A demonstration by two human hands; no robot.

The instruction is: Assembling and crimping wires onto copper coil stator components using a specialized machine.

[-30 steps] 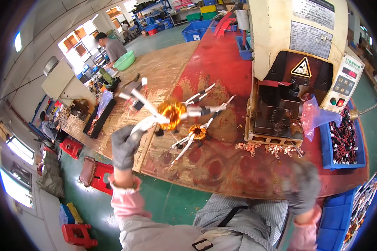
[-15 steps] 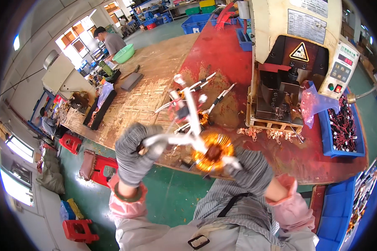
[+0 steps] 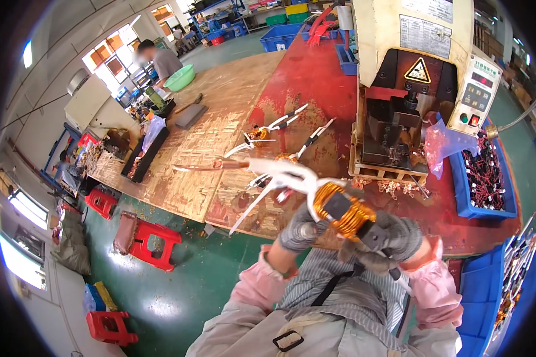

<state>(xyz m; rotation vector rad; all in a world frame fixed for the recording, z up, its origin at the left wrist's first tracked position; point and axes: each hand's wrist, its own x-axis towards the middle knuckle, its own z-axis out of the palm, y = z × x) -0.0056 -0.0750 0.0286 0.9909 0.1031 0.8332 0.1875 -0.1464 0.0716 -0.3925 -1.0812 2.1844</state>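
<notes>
A toroidal coil (image 3: 358,221) of orange copper wire, with black patches on it, is held up in front of me above the table's near edge. My right hand (image 3: 402,238), in a grey knitted glove, is closed around its lower right side. The gloved left hand (image 3: 302,231) is closed at the coil's left edge, some of its fingers hidden behind it. White-sleeved leads (image 3: 280,168) run leftward from the coil and end in bare copper (image 3: 199,167). Beyond them another coil (image 3: 257,135) with white leads lies on the table.
A press machine (image 3: 393,131) with a control box (image 3: 475,95) stands at the right, copper terminals (image 3: 387,187) scattered before it. Blue bins (image 3: 485,215) of wired parts sit right. Red stools (image 3: 155,244) are at left; a person (image 3: 161,62) works across the table.
My left hand has moved right, from the leads to the coil. The coil has shifted right and turned, and its leads now stretch leftward. The right hand has moved slightly right.
</notes>
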